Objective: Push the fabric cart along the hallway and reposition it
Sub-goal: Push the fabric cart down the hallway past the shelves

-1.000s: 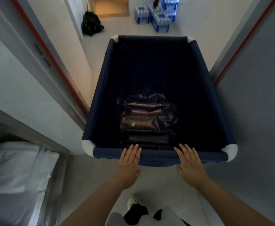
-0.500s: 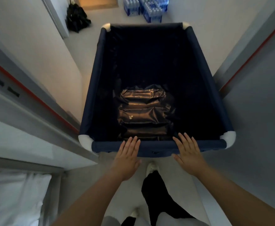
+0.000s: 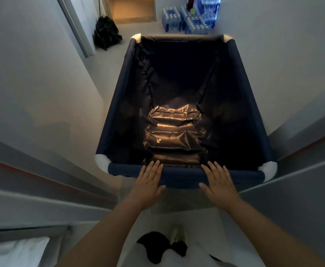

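Mid-push: left hand (image 3: 148, 180) and right hand (image 3: 219, 182) lie flat, fingers apart, on the near rail of the fabric cart (image 3: 240, 105), clamping nothing. Cart fills the hallway; water-bottle packs (image 3: 184, 22) beyond its far rail. Next: steer clear.

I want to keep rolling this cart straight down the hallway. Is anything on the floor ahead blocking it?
Partly. Packs of bottled water sit on the floor just past the cart, toward its right far corner. A black bag lies against the left wall. The floor between them looks open. Both the left hand and right hand rest flat on the near rail.
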The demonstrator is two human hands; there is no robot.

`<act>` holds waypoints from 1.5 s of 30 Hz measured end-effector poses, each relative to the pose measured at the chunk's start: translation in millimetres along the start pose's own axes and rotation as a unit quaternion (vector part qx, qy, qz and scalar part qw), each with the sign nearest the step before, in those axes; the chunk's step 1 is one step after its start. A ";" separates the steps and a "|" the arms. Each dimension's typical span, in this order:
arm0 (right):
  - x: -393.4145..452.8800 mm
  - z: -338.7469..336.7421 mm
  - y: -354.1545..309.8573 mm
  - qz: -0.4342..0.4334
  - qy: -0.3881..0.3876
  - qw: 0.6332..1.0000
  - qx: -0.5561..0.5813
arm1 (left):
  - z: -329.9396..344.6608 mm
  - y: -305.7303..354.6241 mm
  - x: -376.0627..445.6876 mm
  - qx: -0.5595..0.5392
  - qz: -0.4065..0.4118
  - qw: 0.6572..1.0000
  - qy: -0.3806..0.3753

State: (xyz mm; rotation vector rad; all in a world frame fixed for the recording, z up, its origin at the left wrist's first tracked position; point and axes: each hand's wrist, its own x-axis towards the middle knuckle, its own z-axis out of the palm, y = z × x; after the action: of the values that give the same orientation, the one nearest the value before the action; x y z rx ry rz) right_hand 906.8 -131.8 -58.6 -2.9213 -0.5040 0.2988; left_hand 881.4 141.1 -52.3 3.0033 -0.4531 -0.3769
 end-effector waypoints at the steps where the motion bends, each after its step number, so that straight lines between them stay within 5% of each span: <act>1: 11.8 -1.6 4.5 0.002 0.000 1.000 -0.012 | -3.7 -4.1 11.9 -0.005 -0.001 1.000 -0.004; 22: 266.6 -52.5 77.1 0.015 0.025 1.000 -0.011 | -69.9 -95.4 257.2 -0.013 0.033 0.999 0.026; 45: 523.0 -114.1 173.9 -0.074 0.019 0.997 -0.012 | -130.3 -140.1 488.7 0.022 -0.084 0.996 0.035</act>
State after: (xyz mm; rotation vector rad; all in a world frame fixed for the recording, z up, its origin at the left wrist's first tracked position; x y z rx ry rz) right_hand 1469.5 -126.9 -69.6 -2.8854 -0.7192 0.2196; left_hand 1406.2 133.5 -54.6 3.0950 -0.2064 -0.2747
